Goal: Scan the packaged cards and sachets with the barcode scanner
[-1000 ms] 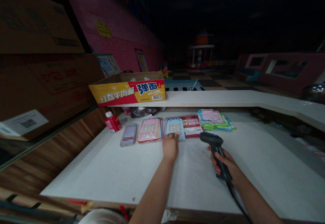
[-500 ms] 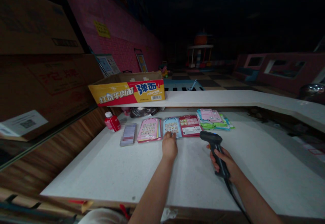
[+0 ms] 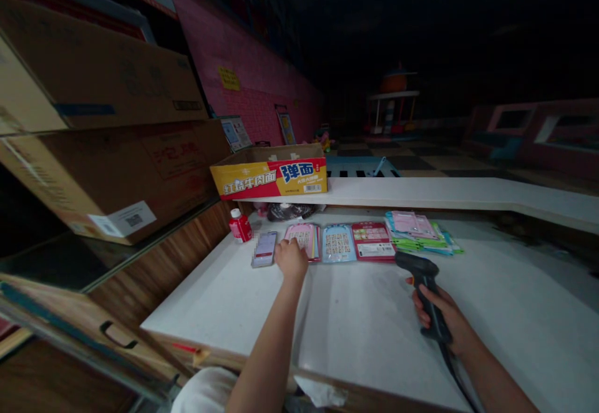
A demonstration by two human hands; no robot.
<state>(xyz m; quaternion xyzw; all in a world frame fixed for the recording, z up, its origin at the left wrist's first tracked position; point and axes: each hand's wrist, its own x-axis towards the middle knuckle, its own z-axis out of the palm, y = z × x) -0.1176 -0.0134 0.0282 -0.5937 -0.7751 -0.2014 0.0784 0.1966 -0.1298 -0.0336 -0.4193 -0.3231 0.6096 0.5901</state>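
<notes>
My left hand (image 3: 291, 259) reaches across the white counter (image 3: 365, 325) and rests on the near edge of the pink card stack (image 3: 305, 239); its fingers look curled, and I cannot see them grip anything. Just left of it lies a phone (image 3: 264, 249). Right of the pink stack sit a blue card pack (image 3: 339, 243) and a red card pack (image 3: 372, 241). My right hand (image 3: 442, 318) is wrapped round the handle of a black barcode scanner (image 3: 421, 279), which stands upright on the counter, its cable running toward me.
A fanned pile of green and pink packs (image 3: 418, 231) lies at the back right. A red bottle (image 3: 240, 225) and a dark bag (image 3: 290, 211) stand near the raised shelf (image 3: 444, 191), which carries a yellow-red carton (image 3: 271, 176). Large cardboard boxes (image 3: 112, 170) are stacked left.
My left hand has moved left from the blue card pack to the pink stack beside the phone. The view has swung left. My right hand still holds the scanner.
</notes>
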